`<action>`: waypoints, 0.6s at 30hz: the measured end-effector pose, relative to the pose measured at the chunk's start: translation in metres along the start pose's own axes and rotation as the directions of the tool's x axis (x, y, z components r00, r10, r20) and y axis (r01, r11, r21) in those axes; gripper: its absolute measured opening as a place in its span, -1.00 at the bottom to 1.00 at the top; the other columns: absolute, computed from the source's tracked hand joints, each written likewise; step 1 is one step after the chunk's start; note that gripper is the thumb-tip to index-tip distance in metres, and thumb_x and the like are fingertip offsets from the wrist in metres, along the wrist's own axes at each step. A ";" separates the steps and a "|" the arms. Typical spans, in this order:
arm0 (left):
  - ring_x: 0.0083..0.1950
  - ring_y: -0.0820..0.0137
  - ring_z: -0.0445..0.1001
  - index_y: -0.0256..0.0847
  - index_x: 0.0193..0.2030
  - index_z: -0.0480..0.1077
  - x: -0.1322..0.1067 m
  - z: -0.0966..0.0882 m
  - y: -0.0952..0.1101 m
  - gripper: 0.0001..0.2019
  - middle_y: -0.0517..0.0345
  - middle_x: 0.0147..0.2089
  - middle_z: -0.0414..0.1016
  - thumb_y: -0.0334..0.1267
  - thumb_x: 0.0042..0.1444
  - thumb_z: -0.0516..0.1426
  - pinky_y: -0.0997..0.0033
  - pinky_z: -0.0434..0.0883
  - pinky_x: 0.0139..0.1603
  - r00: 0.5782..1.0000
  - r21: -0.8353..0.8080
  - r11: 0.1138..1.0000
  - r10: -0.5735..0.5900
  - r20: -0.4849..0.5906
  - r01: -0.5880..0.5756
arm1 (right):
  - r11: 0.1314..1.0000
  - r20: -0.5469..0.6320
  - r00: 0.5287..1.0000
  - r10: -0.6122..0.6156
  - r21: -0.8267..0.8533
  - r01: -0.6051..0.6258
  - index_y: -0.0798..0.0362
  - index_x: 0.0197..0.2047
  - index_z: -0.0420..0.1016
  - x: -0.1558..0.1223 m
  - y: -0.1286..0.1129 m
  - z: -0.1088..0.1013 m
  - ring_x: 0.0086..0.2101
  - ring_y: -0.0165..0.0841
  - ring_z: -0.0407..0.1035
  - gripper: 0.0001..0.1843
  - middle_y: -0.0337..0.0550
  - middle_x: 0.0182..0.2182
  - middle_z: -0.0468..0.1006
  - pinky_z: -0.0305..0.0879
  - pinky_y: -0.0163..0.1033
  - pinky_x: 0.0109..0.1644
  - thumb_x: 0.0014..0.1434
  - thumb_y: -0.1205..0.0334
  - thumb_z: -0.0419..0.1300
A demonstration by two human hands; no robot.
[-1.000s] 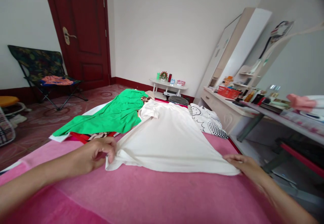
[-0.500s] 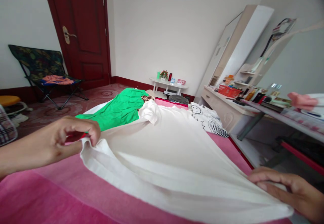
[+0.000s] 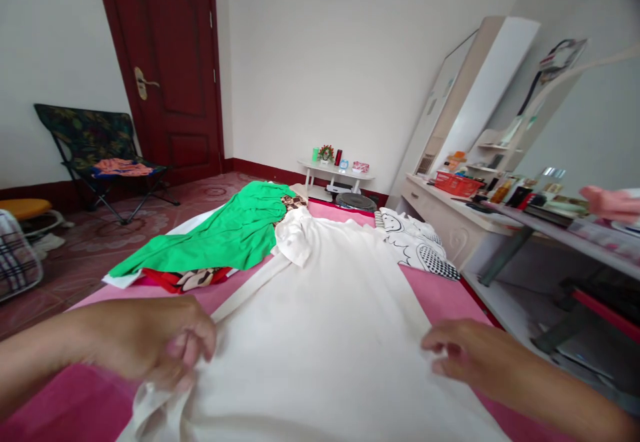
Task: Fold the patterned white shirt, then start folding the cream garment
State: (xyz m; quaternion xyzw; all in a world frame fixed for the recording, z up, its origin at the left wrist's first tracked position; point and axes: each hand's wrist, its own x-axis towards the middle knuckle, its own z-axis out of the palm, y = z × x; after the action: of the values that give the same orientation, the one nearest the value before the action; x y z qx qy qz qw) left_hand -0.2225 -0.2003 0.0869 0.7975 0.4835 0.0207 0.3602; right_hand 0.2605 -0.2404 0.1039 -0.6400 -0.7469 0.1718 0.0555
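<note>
A long white shirt lies spread over the pink bed sheet, its short sleeve bunched at the upper left. My left hand is at the shirt's left edge, fingers curled in on a loose fold of the cloth. Over the right edge is my right hand, fingers slightly bent and apart, with no cloth visible between them. The shirt's lower end runs out of view at the bottom.
A green garment lies over a red patterned one on the left. A folded black-and-white printed garment is at the far right of the bed. Beyond stand a camouflage chair, a low white table and a cluttered dressing table.
The shirt's near end was held up and stretched between both hands; now it lies lower and flatter. My right hand has moved left and let go. My left hand has moved lower.
</note>
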 end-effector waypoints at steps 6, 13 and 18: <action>-0.33 0.36 0.45 -0.20 -0.24 0.49 0.088 -0.035 0.022 -0.69 0.18 -0.38 0.50 -0.01 0.03 0.11 0.50 0.33 -0.34 0.981 0.014 0.997 0.081 -0.176 -0.080 | 0.944 -0.137 0.970 -0.202 0.238 0.231 0.02 -0.27 0.57 0.106 -0.058 0.040 -0.29 -0.31 0.42 -0.79 -0.13 -0.26 0.57 0.27 -0.28 -0.22 0.02 0.23 0.15; -0.32 0.33 0.55 -0.24 0.14 0.20 0.177 -0.053 0.012 -0.47 -0.02 -0.20 0.53 -0.08 0.06 0.15 0.48 0.44 -0.46 0.886 -0.346 0.922 -0.299 -0.354 0.173 | 0.949 -0.457 0.886 -0.074 0.239 0.203 -0.04 -0.40 0.44 0.140 -0.059 0.103 -0.42 -0.39 0.32 -0.84 -0.27 -0.39 0.46 0.18 -0.30 -0.33 0.11 0.26 0.04; -0.45 0.36 0.54 -0.28 0.25 0.10 0.220 -0.045 0.021 -0.39 -0.03 -0.27 0.55 -0.08 0.11 0.12 0.50 0.42 -0.56 0.831 -0.285 0.906 -0.406 -0.381 0.313 | 0.913 -0.448 0.889 -0.095 0.316 0.257 -0.02 -0.41 0.44 0.138 -0.053 0.101 -0.43 -0.40 0.32 -0.85 -0.27 -0.40 0.45 0.19 -0.31 -0.32 0.10 0.28 0.05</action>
State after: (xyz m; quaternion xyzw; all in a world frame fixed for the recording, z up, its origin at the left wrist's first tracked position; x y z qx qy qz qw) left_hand -0.1075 -0.0080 0.0634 0.6243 0.6880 0.1791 0.3238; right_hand 0.1557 -0.1307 0.0080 -0.5685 -0.7271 0.1593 0.3504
